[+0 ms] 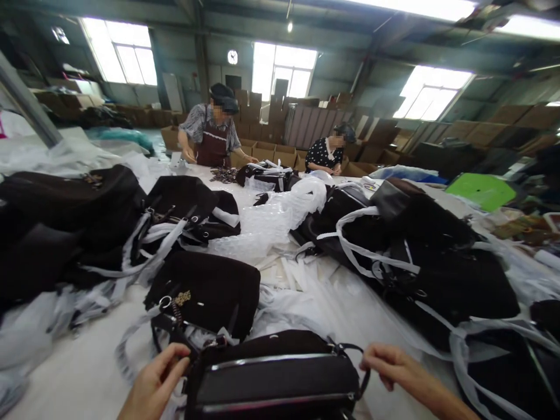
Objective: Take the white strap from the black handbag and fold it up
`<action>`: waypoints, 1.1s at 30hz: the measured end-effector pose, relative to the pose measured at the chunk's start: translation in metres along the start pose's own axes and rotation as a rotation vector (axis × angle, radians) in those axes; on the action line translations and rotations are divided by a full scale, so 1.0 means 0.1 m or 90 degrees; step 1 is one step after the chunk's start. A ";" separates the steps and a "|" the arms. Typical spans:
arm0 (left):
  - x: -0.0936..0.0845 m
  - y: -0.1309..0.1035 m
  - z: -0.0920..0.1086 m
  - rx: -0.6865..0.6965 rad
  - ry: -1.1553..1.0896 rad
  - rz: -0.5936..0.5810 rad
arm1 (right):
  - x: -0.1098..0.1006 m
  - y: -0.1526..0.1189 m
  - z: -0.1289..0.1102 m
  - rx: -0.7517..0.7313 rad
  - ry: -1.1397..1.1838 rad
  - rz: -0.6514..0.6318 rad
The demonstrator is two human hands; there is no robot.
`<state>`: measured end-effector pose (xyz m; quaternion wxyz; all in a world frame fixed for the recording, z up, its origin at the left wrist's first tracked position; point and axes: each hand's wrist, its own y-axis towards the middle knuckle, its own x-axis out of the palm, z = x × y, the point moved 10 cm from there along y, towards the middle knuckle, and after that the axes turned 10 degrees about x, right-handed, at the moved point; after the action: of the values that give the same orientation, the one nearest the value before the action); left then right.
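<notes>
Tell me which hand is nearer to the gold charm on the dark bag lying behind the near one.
Left. The left hand is at the near bag's left end, just below the gold charm. The right hand is at the bag's right end, farther away.

My left hand (153, 385) is cut by the bottom edge at 7 o'clock; the palm and wrist I cannot see, and I cannot tell if the fingertips really touch the black bag (275, 373). The lower part of this bag also goes out of the picture at 6 o'clock. My right hand (391, 366) at 5 o'clock curls near the bag's strap ring (364, 364), but whether it pinches the ring is unclear. At 12 o'clock, the small pile of metal parts (223, 174) before the person in the apron (212, 137) is too small to identify.
</notes>
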<state>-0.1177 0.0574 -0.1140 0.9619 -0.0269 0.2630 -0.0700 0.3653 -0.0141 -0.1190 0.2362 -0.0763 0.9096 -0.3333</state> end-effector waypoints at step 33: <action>1.23 0.65 2.27 0.325 -0.017 -0.590 | -0.17 -0.57 -1.42 -0.353 -0.022 0.366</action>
<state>0.1110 0.1070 0.0140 0.8093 0.0939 0.1855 -0.5494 0.3107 0.0282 0.0190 0.3053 0.1148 0.9453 0.0060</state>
